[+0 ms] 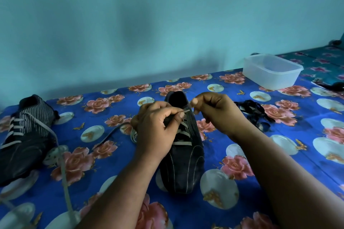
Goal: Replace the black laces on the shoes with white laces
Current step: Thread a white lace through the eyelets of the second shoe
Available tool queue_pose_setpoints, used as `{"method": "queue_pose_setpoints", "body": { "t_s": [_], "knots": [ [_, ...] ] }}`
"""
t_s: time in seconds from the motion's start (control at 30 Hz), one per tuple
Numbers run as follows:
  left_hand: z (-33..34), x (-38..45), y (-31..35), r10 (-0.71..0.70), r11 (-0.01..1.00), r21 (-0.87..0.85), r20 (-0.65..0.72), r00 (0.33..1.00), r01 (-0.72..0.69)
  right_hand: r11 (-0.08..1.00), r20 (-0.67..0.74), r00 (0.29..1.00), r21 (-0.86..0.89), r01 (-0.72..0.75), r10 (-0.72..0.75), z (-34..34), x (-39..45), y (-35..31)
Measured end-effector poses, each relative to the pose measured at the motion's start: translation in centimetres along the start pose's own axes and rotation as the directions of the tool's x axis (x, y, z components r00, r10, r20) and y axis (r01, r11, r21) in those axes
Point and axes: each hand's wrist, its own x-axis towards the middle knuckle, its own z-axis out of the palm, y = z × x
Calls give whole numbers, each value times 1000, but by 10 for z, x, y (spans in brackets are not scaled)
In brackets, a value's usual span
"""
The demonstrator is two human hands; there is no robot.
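A black shoe (183, 163) stands in the middle of the flowered cloth, toe toward me, with a white lace (183, 135) crossing its lower eyelets. My left hand (156, 130) pinches the tip of that white lace over the shoe's upper eyelets. My right hand (216, 111) hovers at the shoe's right side, fingers curled, thumb raised; whether it holds anything is hidden. A second black shoe (24, 135) lies at the left, laced in white, its long lace end trailing toward me. Removed black laces (255, 111) lie in a heap right of my hands.
A clear plastic container (271, 70) stands at the back right of the blue flowered cloth (260, 154). A teal wall rises close behind the surface. Another patterned cloth lies at the far right.
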Motion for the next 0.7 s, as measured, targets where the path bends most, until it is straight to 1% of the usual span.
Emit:
{"method": "queue_pose_setpoints", "body": {
  "t_s": [0.03,0.07,0.17,0.23,0.33,0.4,0.47,0.7],
  "knots": [
    [2,-1,-1,-10,1000,21,10,1000,10,999,-29,999,-43,14,-15,1,0,2],
    [3,-1,-2,-14,998,67,12,1000,13,994,-25,999,-103,41,-44,3,0,3],
    [3,0,1,-5,977,215,3,1000,4,941,96,988,-303,148,-124,10,-1,8],
    [1,0,3,-6,965,261,-6,1000,7,917,142,981,-359,175,-131,12,-1,10],
    [0,1,2,-26,944,328,-24,999,32,927,117,986,-344,149,-115,7,1,11],
    [0,1,1,-39,933,356,-13,999,41,950,88,990,-282,133,-113,3,1,10],
    [2,1,0,-49,929,367,11,999,42,970,78,993,-216,109,-94,0,1,10],
    [1,3,-4,-34,932,363,126,991,-15,985,106,993,-152,77,-61,0,3,16]
  ]
}}
